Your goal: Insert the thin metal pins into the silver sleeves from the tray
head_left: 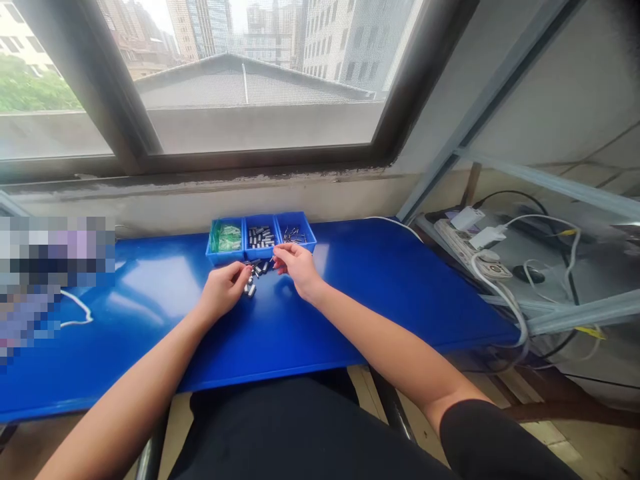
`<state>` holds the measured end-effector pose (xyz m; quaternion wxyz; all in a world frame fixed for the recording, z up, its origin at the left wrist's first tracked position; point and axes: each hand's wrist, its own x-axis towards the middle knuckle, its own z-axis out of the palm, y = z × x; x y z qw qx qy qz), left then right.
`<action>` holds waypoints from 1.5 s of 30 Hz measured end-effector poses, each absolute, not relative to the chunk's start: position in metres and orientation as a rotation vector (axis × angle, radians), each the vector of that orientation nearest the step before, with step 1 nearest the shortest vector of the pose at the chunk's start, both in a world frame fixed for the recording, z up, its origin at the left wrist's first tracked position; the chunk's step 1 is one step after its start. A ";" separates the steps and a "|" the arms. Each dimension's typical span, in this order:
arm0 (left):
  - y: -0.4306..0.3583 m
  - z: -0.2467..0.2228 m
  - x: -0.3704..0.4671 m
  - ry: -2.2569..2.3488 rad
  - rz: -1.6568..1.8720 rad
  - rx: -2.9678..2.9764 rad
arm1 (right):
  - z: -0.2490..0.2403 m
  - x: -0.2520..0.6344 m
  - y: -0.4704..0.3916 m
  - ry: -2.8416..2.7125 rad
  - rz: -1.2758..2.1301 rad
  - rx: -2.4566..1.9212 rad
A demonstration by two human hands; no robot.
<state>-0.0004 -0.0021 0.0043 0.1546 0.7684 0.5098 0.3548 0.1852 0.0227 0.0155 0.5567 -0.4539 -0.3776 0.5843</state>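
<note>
My left hand (223,289) is closed in a pinch at the left side of a small pile of dark and silvery metal pieces (259,268) on the blue table. Whatever its fingertips hold is too small to name. My right hand (296,268) pinches too, just in front of the right-hand bin (309,236); a tiny thin piece seems to be at its fingertips, but its kind is unclear. That bin holds thin metal pins or screws (295,235). Short silver-and-black cylinders (261,236) fill the middle bin. Inside the left bin (225,256) lie pale pieces in green plastic (227,237).
The blue table (320,337) runs along the wall under a window. At right, a metal frame (440,163) stands beside a power strip (473,250) with plugs and white cables. A white cable (80,307) lies at left, near a pixelated area.
</note>
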 end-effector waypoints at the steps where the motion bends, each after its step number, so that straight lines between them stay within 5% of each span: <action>1: -0.002 0.005 0.000 1.464 1.012 2.205 | 0.016 0.187 0.024 -0.879 1.364 -1.078; 14: -0.003 0.005 0.000 1.460 0.976 2.205 | 0.010 0.195 0.035 -0.908 1.200 -1.173; 22: -0.003 0.005 -0.001 1.437 1.000 2.215 | -0.002 0.189 0.025 -1.698 0.862 -1.198; 33: -0.003 0.007 0.001 1.435 0.970 2.201 | -0.006 0.189 0.023 -2.028 0.661 -1.142; 45: -0.003 0.006 0.000 1.417 0.977 2.212 | -0.007 0.191 0.024 -2.009 0.707 -1.130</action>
